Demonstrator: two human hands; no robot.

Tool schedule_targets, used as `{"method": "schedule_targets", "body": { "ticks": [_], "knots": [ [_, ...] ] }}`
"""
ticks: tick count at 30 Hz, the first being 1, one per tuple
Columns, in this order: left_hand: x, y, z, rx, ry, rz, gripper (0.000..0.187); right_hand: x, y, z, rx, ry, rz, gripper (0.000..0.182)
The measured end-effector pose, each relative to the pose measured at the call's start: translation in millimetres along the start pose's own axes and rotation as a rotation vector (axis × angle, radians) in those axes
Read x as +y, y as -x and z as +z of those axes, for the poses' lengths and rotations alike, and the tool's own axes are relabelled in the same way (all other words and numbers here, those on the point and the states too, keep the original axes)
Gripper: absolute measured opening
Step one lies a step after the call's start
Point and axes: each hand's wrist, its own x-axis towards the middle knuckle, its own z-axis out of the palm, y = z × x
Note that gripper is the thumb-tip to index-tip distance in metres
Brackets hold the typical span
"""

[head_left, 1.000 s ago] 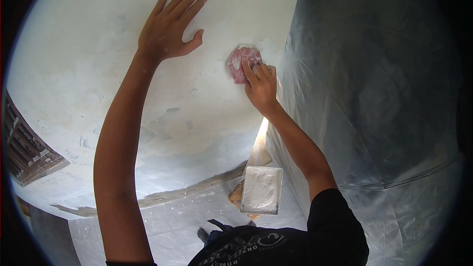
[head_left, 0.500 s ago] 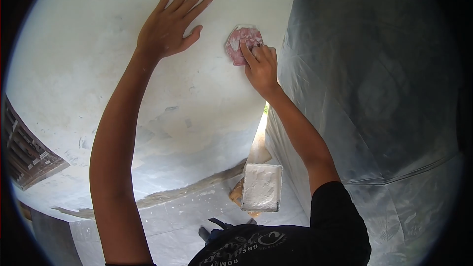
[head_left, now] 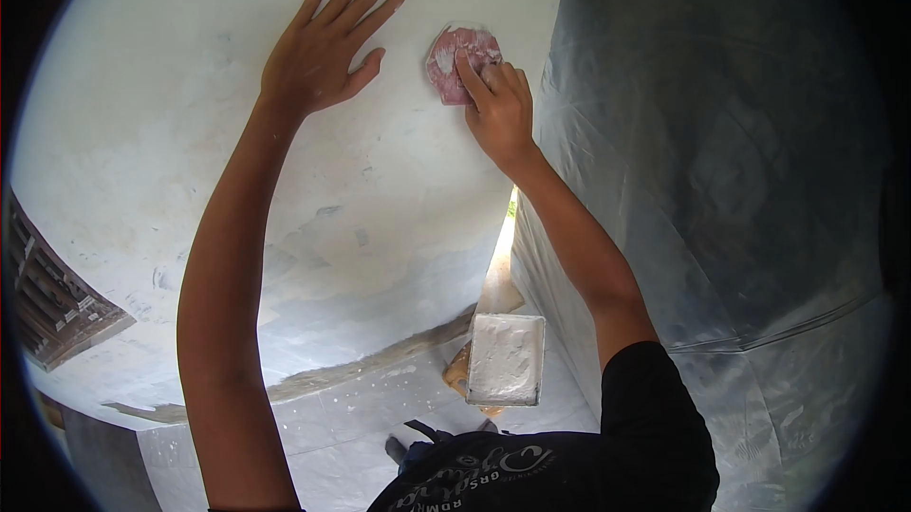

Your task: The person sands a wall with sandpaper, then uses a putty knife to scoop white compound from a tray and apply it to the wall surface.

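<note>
Fingers spread, my left hand (head_left: 318,58) lies against the whitish wall (head_left: 218,161) at the upper left. To its right, my right hand (head_left: 501,109) grips a pink putty scraper (head_left: 448,66) and presses it to the wall, with the index finger stretched along its face. White paste is smeared over the scraper. Part of its lower right edge is hidden by my fingers. Well below my right hand stands a rectangular container of white putty (head_left: 506,360).
Clear plastic sheeting (head_left: 683,180) hangs along the right, beside a narrow bright gap (head_left: 503,242) at the wall's edge. A brown slatted vent or window (head_left: 62,294) sits at the lower left. The grey floor (head_left: 380,398) has white spatters.
My right hand and the scraper have moved a little up the wall and slightly left. My left hand stays almost in place.
</note>
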Motion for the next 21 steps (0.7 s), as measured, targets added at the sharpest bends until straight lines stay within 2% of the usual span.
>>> {"method": "schedule_targets", "body": {
  "ticks": [4, 6, 7, 9, 13, 17, 21],
  "knots": [
    [1, 0, -1, 0.011, 0.036, 0.001, 0.065, -22, 61, -4, -0.083, -0.050, 0.040, 0.066],
    [1, -1, -2, 0.000, 0.005, 0.000, 0.064, -29, 67, -14, -0.096, -0.172, -0.001, 0.068],
    [1, -1, -3, -0.004, 0.003, -0.006, 0.064, -22, 63, -14, -0.094, -0.169, 0.002, 0.068],
    [1, -1, -2, -0.013, 0.009, -0.007, 0.064, -11, 25, -26, 0.061, -0.162, 0.004, 0.070],
    [1, -1, -1, 0.002, 0.010, -0.007, 0.064, 24, -19, -14, 0.141, -0.008, 0.015, 0.069],
    [1, -1, -2, 0.014, 0.026, -0.010, 0.064, 19, 18, 4, 0.058, 0.031, -0.018, 0.070],
    [2, 0, -3, 0.023, 0.034, -0.008, 0.065, -9, 76, -8, -0.090, -0.198, 0.002, 0.070]
  ]
}}
